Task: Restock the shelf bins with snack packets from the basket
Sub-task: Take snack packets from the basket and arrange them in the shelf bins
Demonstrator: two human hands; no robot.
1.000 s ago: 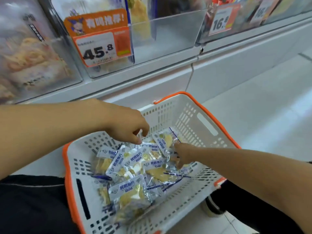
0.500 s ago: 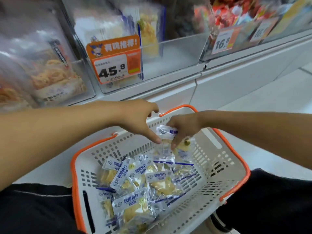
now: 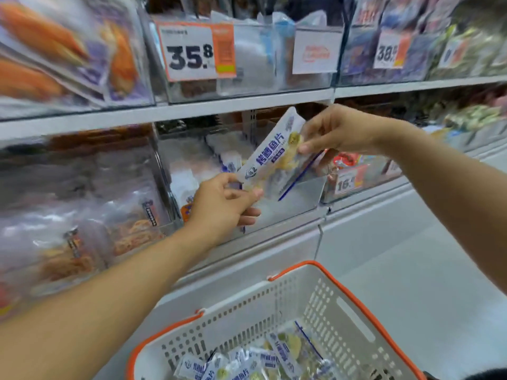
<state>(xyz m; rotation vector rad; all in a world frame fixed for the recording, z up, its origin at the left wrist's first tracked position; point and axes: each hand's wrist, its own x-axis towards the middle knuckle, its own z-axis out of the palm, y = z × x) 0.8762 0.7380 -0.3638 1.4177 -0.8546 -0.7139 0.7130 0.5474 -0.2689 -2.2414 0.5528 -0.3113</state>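
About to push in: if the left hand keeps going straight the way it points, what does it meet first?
Probably the clear front wall of the shelf bin, just beyond the left hand, which pinches the snack packet with the right hand. Depth is unclear.

L grip (image 3: 225,201) pinching, R grip (image 3: 336,131) pinching, arms raised

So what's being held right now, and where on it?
One clear blue-lettered snack packet: left hand pinches its lower-left end, right hand pinches its upper-right edge.
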